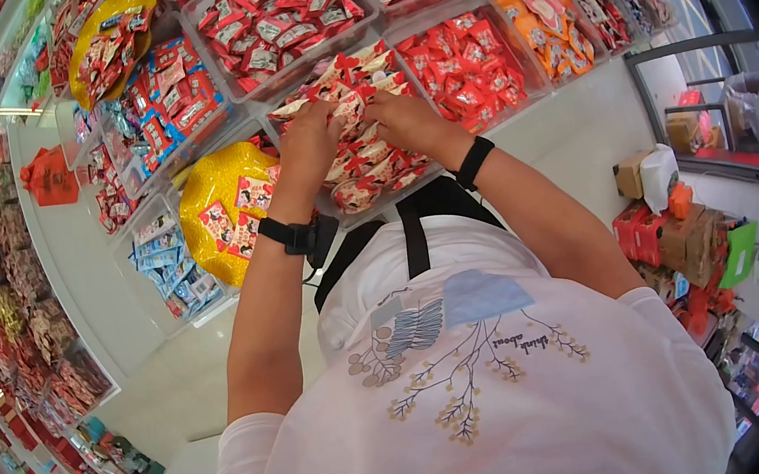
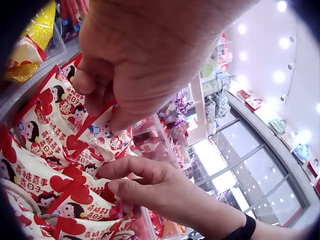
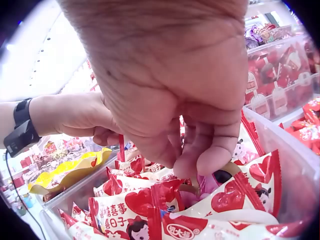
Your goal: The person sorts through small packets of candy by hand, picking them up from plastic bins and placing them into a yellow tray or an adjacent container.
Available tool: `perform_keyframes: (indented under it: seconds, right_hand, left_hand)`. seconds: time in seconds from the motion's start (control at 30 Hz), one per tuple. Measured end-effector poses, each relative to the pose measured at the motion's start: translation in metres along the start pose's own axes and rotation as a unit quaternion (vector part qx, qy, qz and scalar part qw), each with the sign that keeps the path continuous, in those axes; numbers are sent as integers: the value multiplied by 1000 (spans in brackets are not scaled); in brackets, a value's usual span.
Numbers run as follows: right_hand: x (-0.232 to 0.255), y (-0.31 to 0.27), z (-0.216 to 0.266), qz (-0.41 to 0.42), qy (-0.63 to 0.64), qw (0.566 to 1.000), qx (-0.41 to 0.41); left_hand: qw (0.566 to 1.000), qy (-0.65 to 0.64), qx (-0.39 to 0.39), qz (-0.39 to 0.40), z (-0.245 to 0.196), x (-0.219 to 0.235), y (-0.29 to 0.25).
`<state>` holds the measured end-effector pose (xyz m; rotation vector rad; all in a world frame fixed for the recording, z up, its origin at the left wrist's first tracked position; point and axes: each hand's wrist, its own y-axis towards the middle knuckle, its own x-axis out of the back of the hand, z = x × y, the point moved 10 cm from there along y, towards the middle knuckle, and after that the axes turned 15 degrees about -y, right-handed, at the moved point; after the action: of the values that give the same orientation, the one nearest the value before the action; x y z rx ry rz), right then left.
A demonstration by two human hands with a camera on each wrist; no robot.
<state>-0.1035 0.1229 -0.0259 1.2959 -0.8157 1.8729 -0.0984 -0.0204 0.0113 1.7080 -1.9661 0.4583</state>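
Note:
Cream-and-red candy packets [image 1: 374, 156] fill a clear bin, lying in overlapping rows. Over the bin's left part, my left hand [image 1: 312, 145] pinches the edge of one packet [image 2: 95, 130] between thumb and fingers. Beside it, my right hand [image 1: 411, 125] reaches down among the packets with bent fingers. In the right wrist view the right hand's fingertips [image 3: 215, 161] close on a packet partly hidden beneath them. The left wrist view shows the right hand [image 2: 155, 185] just below the left hand [image 2: 145, 65].
A yellow tray [image 1: 208, 245] holding a few similar packets stands left of the bin. Bins of red packets [image 1: 463, 72], orange packets [image 1: 549, 32] and blue packets [image 1: 174, 264] surround it. Cardboard boxes [image 1: 687, 240] stand at the right, beyond the floor.

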Motion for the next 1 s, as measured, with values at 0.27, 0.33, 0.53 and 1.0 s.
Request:
perform_keyframes:
  seconds: [0.27,0.33,0.53,1.0]
  right_hand:
    - [-5,-6,-6,-21,9,1000,-4]
    - [-4,-9,-7,-32,15,999,1]
    - [0,-13,-6,-69,18,997,10]
    - [7,-21,-8,-75,45,996,-4]
  left_hand:
    - [999,-27,18,26,0,-11,4]
    - [999,-19,19,33,5,-18,4]
    - [999,27,-13,41,-6,-22,4]
    - [987,137,-41,80,-12,-35,5]
